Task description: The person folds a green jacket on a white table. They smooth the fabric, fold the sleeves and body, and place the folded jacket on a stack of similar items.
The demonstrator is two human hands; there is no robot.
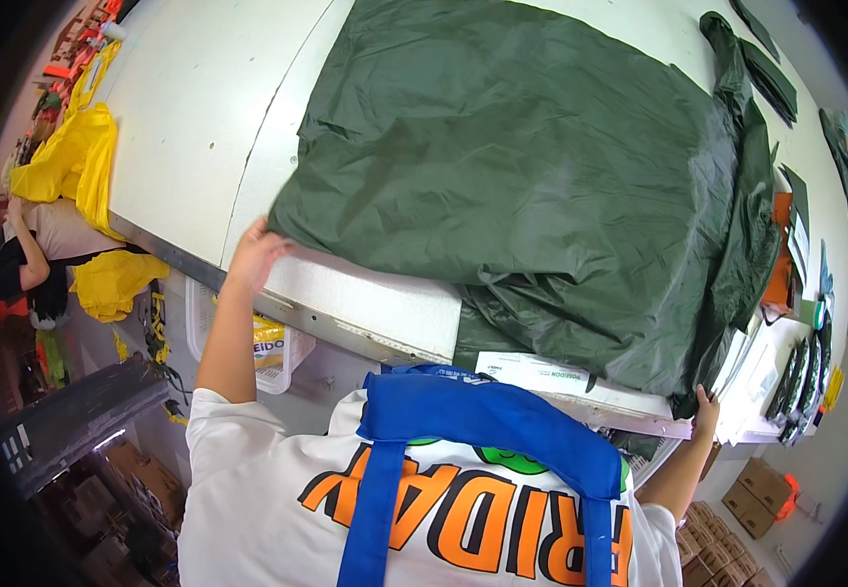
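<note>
A large piece of dark green, thin, shiny fabric (502, 147) is spread over the white table in front of me, wrinkled, with folds bunched along its right side and near edge. Whether it is a garment or a plain sheet cannot be made out. My left hand (260, 256) has its fingers closed at the fabric's near left corner, by the table edge. At the near right corner, my right hand (706, 411) grips the bunched end of the same fabric, its fingers partly hidden. Between the hands, a white printed card (532, 372) shows at the near edge below the fabric.
The white table (189, 88) stretches away to the left. More dark green pieces (766, 78) and a stack of white papers (761, 367) lie at right. A co-worker (28, 254) is at left beside yellow fabric (77, 157). A clear bin (297, 357) sits below the table edge.
</note>
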